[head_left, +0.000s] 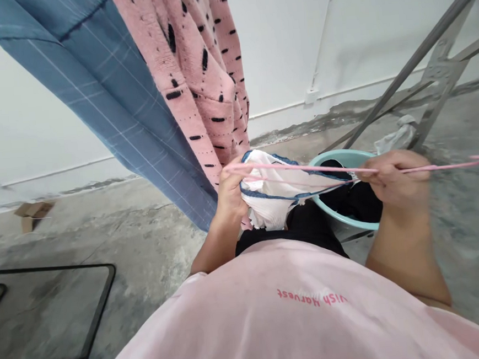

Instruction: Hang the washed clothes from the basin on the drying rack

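A pink hanger (305,168) stretches across between my hands, its right end reaching the frame's edge. My left hand (232,186) is closed on one end of it and on the edge of a white garment with blue trim (272,210). My right hand (399,177) grips the hanger near its other end, with the garment's trim drawn toward its fingertips. The garment hangs around the hanger, in front of my body. Just beyond my left hand hangs a pink cloth with black marks (215,87), beside a blue checked cloth (104,96).
A light blue basin (323,159) with dark clothes stands below my right hand. Behind it are a metal frame (434,81) and a plastic bag (397,134). A cardboard piece (32,214) and a black-edged frame (103,301) lie at left.
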Tool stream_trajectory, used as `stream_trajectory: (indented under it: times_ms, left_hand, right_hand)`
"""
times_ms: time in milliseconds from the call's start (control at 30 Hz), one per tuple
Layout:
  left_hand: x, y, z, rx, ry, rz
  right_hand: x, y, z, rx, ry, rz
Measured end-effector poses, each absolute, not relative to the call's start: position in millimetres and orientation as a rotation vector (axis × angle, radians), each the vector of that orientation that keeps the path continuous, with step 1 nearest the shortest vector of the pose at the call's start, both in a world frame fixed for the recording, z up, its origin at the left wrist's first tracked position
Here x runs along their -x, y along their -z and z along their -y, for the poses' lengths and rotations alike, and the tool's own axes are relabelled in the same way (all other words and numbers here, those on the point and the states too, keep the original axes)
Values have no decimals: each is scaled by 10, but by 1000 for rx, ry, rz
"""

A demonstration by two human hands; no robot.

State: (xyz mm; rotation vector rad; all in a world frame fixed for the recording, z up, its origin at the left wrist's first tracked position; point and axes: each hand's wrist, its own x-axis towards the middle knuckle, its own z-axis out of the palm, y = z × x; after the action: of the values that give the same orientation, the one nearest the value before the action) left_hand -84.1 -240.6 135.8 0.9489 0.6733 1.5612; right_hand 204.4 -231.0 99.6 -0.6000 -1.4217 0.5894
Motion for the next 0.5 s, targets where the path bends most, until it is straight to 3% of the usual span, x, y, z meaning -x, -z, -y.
stream_trajectory:
  times_ms: [167,500]
  left_hand:
    - [935,-1364,2367,-926,-1569,-719]
    - [1042,-1285,2234,-1110,-1705,-842]
  right_hand:
    - [-2135,-1018,2351,853,-679,1665]
    - [-2385,-1140,2491,1112,-438,1613]
